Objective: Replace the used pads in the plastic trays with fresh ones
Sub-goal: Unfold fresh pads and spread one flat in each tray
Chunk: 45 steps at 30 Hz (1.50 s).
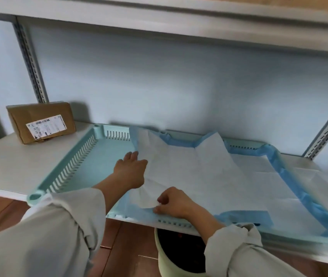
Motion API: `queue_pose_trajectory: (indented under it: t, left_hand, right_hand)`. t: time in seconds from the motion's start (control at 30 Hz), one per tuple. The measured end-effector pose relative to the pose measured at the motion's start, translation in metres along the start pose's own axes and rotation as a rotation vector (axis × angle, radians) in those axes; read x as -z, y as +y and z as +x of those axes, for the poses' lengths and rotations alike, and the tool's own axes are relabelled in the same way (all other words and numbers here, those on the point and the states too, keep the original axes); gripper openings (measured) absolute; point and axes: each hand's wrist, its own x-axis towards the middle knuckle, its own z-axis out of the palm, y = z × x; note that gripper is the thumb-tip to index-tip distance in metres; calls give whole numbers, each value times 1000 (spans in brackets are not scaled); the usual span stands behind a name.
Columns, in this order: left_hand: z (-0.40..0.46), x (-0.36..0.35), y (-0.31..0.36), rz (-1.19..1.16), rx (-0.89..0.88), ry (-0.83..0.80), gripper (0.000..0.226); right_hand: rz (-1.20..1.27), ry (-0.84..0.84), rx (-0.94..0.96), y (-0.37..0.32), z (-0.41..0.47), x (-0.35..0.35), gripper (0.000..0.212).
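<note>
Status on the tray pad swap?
Done: pad lies over most of the tray. In hand: right hand pinches its near edge, left hand touches its left edge. Left: tray's left part bare, pad wrinkled. No other trays visible.

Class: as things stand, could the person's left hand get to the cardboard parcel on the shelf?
Probably yes. The left hand lies on the tray, and only bare shelf separates it from the cardboard parcel.

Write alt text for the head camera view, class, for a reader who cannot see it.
Two hands spread a white pad with blue edging in a pale green slotted plastic tray on a white shelf: the left hand reaches under its left edge and the right hand pinches the near corner. A labelled cardboard box sits behind, left.
</note>
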Motion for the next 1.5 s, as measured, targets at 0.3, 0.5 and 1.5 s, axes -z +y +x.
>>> queue_pose_trajectory:
  t: [0.3,0.5,1.5]
  left_hand:
    - [8,2,66,-51,-294,-115,53]
    - [10,-5,110,-307,-373,-347,49]
    - [13,-17,201,-579,-539,-422,60]
  right_hand:
    - [-79,99,-108,32,-7,40,37]
    - [-51,441,-348,87,-17,79,51]
    - [584,307,-634,162,-23,98,49]
